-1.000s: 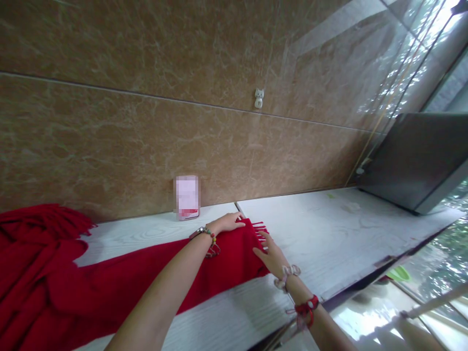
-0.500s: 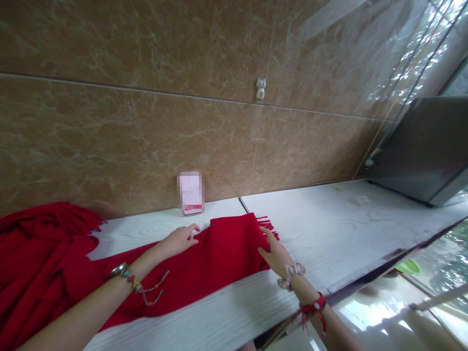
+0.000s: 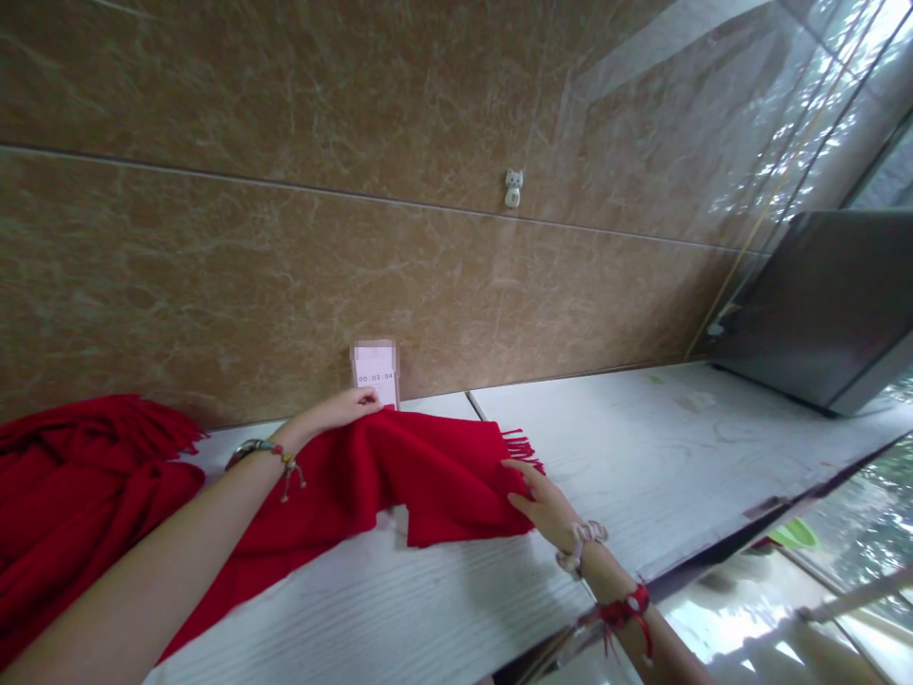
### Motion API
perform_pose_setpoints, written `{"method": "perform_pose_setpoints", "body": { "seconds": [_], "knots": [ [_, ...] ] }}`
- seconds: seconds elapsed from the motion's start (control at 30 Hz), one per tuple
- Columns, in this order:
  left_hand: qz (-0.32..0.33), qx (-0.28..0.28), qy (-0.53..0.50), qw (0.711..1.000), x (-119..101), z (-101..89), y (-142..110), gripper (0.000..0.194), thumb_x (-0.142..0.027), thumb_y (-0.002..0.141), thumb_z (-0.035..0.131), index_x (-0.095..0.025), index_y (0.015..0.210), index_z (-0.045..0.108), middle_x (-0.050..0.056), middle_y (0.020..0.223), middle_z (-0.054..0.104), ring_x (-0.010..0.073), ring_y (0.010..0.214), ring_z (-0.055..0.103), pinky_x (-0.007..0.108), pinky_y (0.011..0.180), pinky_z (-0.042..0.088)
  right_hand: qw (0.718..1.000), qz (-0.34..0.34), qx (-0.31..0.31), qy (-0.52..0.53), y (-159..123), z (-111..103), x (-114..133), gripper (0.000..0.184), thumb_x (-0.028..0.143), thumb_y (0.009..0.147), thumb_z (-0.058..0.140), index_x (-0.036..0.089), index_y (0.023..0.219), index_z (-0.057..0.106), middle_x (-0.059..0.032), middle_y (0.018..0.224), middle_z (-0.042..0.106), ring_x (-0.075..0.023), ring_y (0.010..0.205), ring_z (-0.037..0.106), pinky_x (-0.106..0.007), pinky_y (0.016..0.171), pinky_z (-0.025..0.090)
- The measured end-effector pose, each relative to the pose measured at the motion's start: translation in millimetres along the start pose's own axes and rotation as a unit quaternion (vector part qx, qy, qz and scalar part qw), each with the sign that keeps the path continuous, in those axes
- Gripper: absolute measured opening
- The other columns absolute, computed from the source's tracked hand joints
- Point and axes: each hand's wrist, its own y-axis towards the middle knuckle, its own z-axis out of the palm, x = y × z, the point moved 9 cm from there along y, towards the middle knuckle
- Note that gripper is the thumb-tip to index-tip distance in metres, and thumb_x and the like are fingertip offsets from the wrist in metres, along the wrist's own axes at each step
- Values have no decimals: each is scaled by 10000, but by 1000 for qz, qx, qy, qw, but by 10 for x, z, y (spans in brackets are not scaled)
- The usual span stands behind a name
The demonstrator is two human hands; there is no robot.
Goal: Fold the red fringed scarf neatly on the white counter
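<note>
A long red scarf (image 3: 449, 471) lies along the white countertop (image 3: 371, 609), its near-right end folded over and a short fringe showing at the right. My left hand (image 3: 349, 407) pinches the scarf's far edge and lifts it, so the cloth rises in a ridge with a bare notch of counter below. My right hand (image 3: 542, 499) rests on the folded end beside the fringe, fingers spread. At the left, the rest of the scarf is heaped in loose folds, with its other fringed end near the wall.
A phone (image 3: 375, 366) showing a timer leans on the brown tiled wall (image 3: 249, 266), just behind my left hand. A small white cat figure (image 3: 513, 188) is fixed to the tiles. A dark grey box-shaped appliance (image 3: 820, 304) stands at the right end. A green bowl (image 3: 795, 534) is below the counter.
My left hand drew left from the folded end, then took hold of the scarf's far edge and raised it. The flat cloth has bunched up. My right hand stays at the fringed end.
</note>
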Motion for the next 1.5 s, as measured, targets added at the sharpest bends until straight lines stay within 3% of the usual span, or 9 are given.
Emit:
{"method": "perform_pose_setpoints", "body": {
  "seconds": [0.17, 0.33, 0.47, 0.73, 0.93, 1.13, 1.27, 1.37, 1.5],
  "knots": [
    [-3, -24, 51, 998, -191, 343, -116, 303, -245, 691, 515, -155, 979, 545, 103, 1083, 557, 247, 1023, 481, 363, 854, 375, 999, 27, 34, -15, -10, 33, 21, 398, 103, 644, 509, 176, 1028, 583, -71, 1070, 610, -221, 1007, 545, -361, 900, 397],
    [111, -140, 132, 975, -711, 722, -770, 483, -354, 774, 482, -205, 1226, 398, 108, 1322, 340, 262, 1201, 310, 441, 976, 267, 997, 48, 43, -48, 2, 27, 11, 403, 111, 663, 526, 164, 1061, 566, -72, 1081, 606, -203, 1000, 548, -363, 904, 394],
    [141, -76, 136, 978, -640, 963, -1043, 507, -284, 803, 439, -227, 1289, 309, 96, 1372, 273, 236, 1184, 362, 383, 945, 347, 994, 58, 43, -76, -3, 23, -2, 397, 117, 677, 523, 159, 1070, 563, -75, 1087, 602, -199, 999, 546, -354, 892, 399],
    [161, 113, 164, 967, -342, 623, -1228, 601, 50, 675, 291, -263, 1135, 519, -6, 1165, 554, 130, 1036, 514, 260, 897, 387, 991, 62, 52, -105, -2, 46, -9, 403, 121, 693, 512, 123, 1094, 553, -101, 1095, 593, -202, 1014, 537, -335, 873, 414],
    [133, 167, 177, 961, -354, 612, -1410, 756, 83, 572, 324, -309, 1208, 441, -13, 1312, 410, 147, 1123, 450, 275, 916, 375, 991, 56, 56, -106, 4, 50, -11, 416, 113, 695, 502, 109, 1109, 537, -120, 1104, 581, -208, 1018, 531, -354, 866, 418],
    [101, 191, 156, 964, -661, 532, -1223, 470, -251, 729, 505, -254, 1197, 468, 32, 1306, 419, 202, 1213, 333, 353, 999, 266, 988, 31, 62, -141, -29, 37, 92, 475, 92, 689, 499, 118, 1164, 489, -124, 1101, 554, -194, 988, 537, -330, 831, 445],
    [64, 69, 125, 988, -826, 551, -815, 462, -400, 837, 366, -180, 1240, 419, 87, 1358, 329, 207, 1232, 299, 343, 1011, 236, 972, -14, 42, -229, -36, 53, 199, 493, 52, 647, 520, 119, 1136, 518, -146, 1150, 500, -226, 1055, 491, -358, 907, 391],
    [31, -10, 91, 995, -797, 730, -557, 491, -392, 867, 300, -147, 1290, 329, 108, 1389, 254, 212, 1264, 225, 343, 1012, 230, 953, -61, 20, -297, 24, 87, 328, 477, 75, 651, 543, 130, 1124, 531, -165, 1213, 448, -278, 1133, 413, -415, 941, 347],
    [-8, -20, 102, 995, -678, 1021, -401, 496, -401, 872, 285, -174, 1313, 278, 113, 1398, 225, 216, 1267, 218, 388, 1006, 228, 942, -109, 11, -318, 225, 198, 472, 414, 177, 774, 462, 132, 1186, 480, -166, 1255, 424, -262, 1167, 378, -415, 954, 335]
  ]
}}
